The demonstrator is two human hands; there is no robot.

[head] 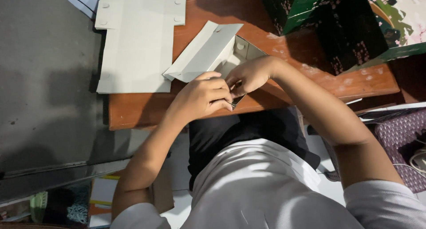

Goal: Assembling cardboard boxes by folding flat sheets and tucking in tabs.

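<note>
Hands meet at the near edge of the wooden tabletop (133, 111), both working on a partly folded grey cardboard box (208, 51). The left hand (202, 98) is curled, its fingers closed over the near corner of the box, where a dark printed face of the card shows just below the fingertips. The right hand (250, 74) comes in from the right side, its fingers bent and pinched on the same corner, touching the left hand. The box lies tilted toward the far left, with one long flap open and its inner walls visible behind the right hand. A flat grey cardboard blank (137, 38) lies at the far left corner of the tabletop, overhanging the left edge, just beside the box flap. Dark green printed boxes with a floral pattern (328, 20) stand at the far right corner, apart from the hands. A woven purple surface (399, 136) lies beyond the right edge, near the right forearm.
</note>
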